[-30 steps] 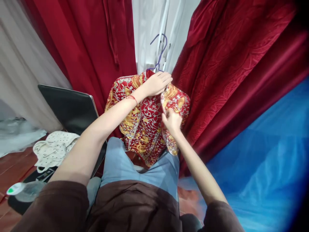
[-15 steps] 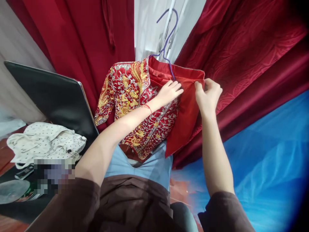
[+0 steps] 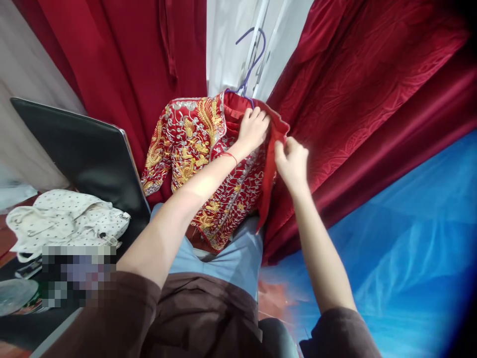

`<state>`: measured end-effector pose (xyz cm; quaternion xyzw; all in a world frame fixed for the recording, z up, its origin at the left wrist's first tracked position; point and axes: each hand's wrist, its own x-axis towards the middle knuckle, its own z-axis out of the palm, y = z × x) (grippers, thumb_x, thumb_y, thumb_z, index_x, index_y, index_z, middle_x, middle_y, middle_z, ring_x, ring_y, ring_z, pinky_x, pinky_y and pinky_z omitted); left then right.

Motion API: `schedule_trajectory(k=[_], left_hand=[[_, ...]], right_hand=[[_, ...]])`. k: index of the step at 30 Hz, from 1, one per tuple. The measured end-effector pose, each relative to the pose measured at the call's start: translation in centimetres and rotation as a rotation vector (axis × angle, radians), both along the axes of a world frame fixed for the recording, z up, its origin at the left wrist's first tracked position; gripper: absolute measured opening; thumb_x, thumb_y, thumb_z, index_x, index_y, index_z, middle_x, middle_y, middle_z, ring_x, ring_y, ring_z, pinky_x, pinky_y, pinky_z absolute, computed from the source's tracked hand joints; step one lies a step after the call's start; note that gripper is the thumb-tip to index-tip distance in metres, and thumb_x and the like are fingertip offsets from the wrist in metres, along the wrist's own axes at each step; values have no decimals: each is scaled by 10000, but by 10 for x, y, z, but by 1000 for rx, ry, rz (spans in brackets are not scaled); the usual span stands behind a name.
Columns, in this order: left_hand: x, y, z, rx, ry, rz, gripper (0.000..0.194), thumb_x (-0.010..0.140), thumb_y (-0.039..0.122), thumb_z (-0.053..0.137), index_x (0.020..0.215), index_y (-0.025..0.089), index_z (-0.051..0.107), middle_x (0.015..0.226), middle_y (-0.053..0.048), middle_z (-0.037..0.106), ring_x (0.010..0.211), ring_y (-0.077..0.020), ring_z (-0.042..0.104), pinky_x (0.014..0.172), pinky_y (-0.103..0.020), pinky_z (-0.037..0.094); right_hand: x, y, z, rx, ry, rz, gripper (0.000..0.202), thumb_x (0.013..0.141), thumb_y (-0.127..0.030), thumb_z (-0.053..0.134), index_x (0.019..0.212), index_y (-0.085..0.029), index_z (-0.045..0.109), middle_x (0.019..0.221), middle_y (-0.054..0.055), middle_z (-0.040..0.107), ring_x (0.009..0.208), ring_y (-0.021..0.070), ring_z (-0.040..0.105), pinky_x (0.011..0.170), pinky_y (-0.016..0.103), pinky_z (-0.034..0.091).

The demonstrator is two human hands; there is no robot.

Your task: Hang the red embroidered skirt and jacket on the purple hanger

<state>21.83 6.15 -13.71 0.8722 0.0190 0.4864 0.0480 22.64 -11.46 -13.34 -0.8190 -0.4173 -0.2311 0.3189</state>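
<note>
A red jacket point(image 3: 188, 154) with gold and silver embroidery hangs on a purple clothes hanger point(image 3: 264, 42) in front of me, its lower edge between my knees. My left hand point(image 3: 254, 130) is at the open collar, fingers curled over the hanger's arm where it enters the jacket; the fingertips are partly hidden. With thumb and fingers, my right hand point(image 3: 292, 161) pinches the jacket's loose front panel near its top corner. The panel's plain red lining point(image 3: 267, 174) faces me, folded narrow. On the left, the embroidered sleeve hangs down.
Dark red curtains point(image 3: 122, 59) hang behind, parted over a white panel. To the left stands a black chair back point(image 3: 74, 149); a dotted white cloth bag point(image 3: 67, 219) and a clear plastic lid point(image 3: 17, 296) lie on the black seat. Blue fabric point(image 3: 402, 248) spreads at the right.
My right hand has moved left with the front panel, folding it inward. My left hand has shifted slightly up and left, its fingers more curled. The hanger's hook has dropped slightly leftward.
</note>
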Motion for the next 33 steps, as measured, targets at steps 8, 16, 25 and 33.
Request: schedule_trajectory(k=[8, 16, 25, 33], left_hand=[[-131, 97, 25, 70, 135, 199, 473, 957, 532, 333, 1279, 289, 580, 1224, -136, 658, 1371, -304, 415, 1117, -534, 286], [-182, 156, 5, -138, 126, 255, 586, 874, 781, 391, 916, 243, 621, 852, -108, 692, 934, -289, 634, 859, -413, 457], [-195, 138, 16, -300, 104, 264, 662, 893, 801, 312, 738, 221, 589, 635, -56, 593, 859, -264, 639, 812, -356, 422], [-192, 126, 10, -285, 75, 245, 590, 914, 762, 356, 799, 232, 586, 651, -40, 602, 846, -265, 644, 806, -365, 444]], right_hand=[[-23, 46, -38, -293, 149, -32, 318, 929, -329, 485, 1035, -108, 686, 1008, 234, 693, 945, 337, 662, 829, 427, 481], [-51, 85, -36, -273, 164, 13, 419, 977, -256, 353, 1044, -56, 714, 1023, 257, 706, 988, 330, 678, 873, 414, 483], [-73, 132, -19, -85, 291, 239, 435, 997, -289, 343, 1022, -54, 709, 881, 191, 689, 940, 286, 659, 883, 430, 480], [-57, 139, -42, -73, 259, 226, 427, 1008, -308, 332, 1039, -71, 685, 978, 204, 700, 1044, 303, 650, 949, 435, 454]])
